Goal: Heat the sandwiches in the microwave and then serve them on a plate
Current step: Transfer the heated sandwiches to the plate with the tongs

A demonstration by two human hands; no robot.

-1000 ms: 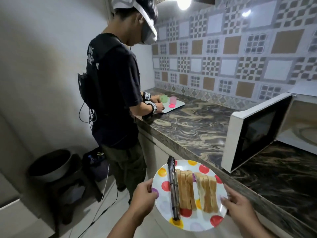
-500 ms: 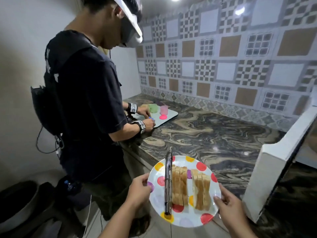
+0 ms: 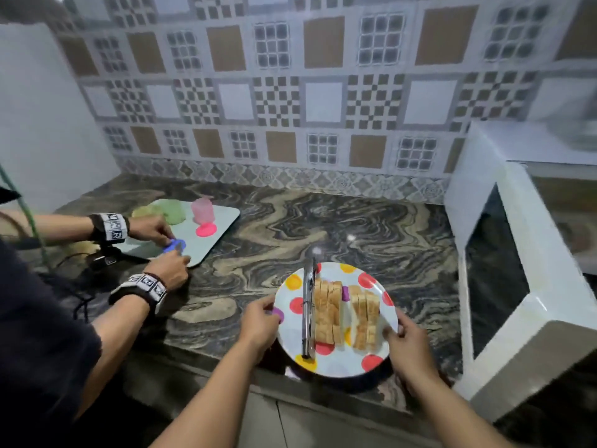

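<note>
A white plate with coloured dots (image 3: 337, 367) is over the near edge of the marbled counter (image 3: 339, 227). On it lie two stacks of sandwiches, one at the middle (image 3: 328, 313) and one to the right (image 3: 365, 318), with metal tongs (image 3: 308, 312) along the left side. My left hand (image 3: 258, 324) grips the plate's left rim. My right hand (image 3: 405, 341) grips its right rim. The white microwave (image 3: 549, 150) stands at the right with its door (image 3: 494, 266) swung open toward me.
Another person's arms (image 3: 135, 286) reach in from the left and work at a pale board (image 3: 206, 234) with a pink cup (image 3: 203, 210), a pink lid and green pieces. Black cables lie on the counter's left. The tiled wall backs the counter.
The plate has moved forward from off the counter's edge to over the counter beside the open microwave door. My view has swung right and down, so only the other person's arms remain.
</note>
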